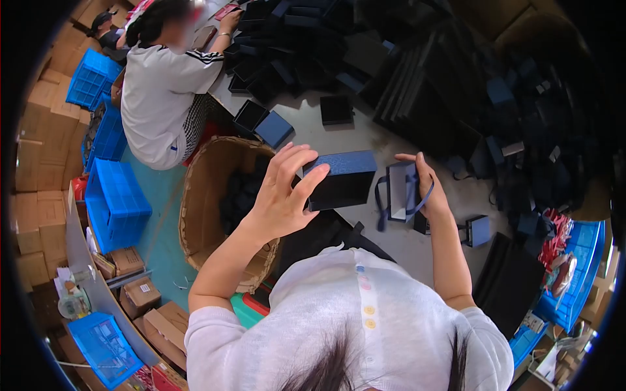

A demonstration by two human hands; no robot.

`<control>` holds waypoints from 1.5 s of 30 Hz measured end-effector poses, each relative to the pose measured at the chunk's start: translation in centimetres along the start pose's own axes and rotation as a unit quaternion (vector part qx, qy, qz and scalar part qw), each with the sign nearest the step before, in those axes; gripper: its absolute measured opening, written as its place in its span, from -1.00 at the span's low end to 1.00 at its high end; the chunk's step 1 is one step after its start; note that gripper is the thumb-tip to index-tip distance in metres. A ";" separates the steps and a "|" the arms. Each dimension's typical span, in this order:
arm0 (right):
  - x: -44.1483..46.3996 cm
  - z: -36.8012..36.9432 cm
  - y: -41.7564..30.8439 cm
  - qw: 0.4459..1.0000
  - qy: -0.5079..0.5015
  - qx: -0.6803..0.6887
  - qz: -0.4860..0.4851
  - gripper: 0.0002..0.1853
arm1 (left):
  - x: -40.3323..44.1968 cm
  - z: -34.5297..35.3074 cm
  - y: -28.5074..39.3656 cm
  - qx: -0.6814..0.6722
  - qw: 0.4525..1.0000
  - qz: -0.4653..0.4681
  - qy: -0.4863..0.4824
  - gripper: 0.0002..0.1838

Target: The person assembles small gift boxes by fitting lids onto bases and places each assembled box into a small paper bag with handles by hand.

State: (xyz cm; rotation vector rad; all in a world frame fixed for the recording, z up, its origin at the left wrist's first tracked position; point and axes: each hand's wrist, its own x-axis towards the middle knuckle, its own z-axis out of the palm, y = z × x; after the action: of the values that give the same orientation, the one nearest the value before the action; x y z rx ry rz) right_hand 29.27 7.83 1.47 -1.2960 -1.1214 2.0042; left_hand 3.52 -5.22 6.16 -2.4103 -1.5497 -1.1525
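My left hand (pixel 285 186) grips the left end of a dark box sleeve (pixel 342 164), its thumb and fingers closed around it. The sleeve has a blue patterned face on top and a black side toward me. In my right hand (pixel 428 186) is a small blue box (pixel 399 189) with a pale inside and a blue ribbon hanging from it. The two pieces are apart, both held above the grey table (pixel 306 124). Behind the sleeve, a blue-and-black box (pixel 274 128) and a black open box (pixel 336 109) rest on the table.
Dark boxes (pixel 287 39) are heaped at the back, with stacked black trays (pixel 424 85) to their right. A large cardboard carton (pixel 195 202) stands by my left arm. Another person (pixel 163 98) sits at the table's far left. Blue crates (pixel 117 202) line the left side.
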 end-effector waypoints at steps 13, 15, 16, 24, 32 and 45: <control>0.9 1.3 0.8 0.996 0.055 -0.062 0.017 -0.59 | -0.3 1.9 0.6 -0.161 0.945 -0.236 -0.158 -0.02; 1.0 1.4 0.9 0.996 0.050 -0.039 0.064 -0.59 | -0.5 1.7 -0.1 -0.194 0.920 -0.280 -0.194 -0.01; 1.0 1.3 1.3 0.996 0.044 -0.023 0.074 -0.60 | -0.5 1.7 -0.2 -0.193 0.916 -0.287 -0.202 -0.01; 1.5 1.1 2.1 0.996 0.033 -0.031 0.080 -0.65 | -0.9 2.2 -0.6 -0.199 0.872 -0.349 -0.279 -0.01; 1.7 1.2 3.1 0.998 0.019 -0.049 0.022 -0.69 | -0.9 2.1 -0.7 -0.166 0.887 -0.320 -0.290 -0.01; 0.7 0.7 3.2 0.962 -0.003 -0.235 -0.140 -0.75 | -2.3 2.7 -0.7 -0.187 0.912 -0.250 -0.267 -0.02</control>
State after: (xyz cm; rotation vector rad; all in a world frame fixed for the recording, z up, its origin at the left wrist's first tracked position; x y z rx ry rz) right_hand 28.45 6.36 -1.40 -1.2562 -1.7514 1.5900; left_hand 3.95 -5.47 2.54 -2.8396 -2.4262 -0.9536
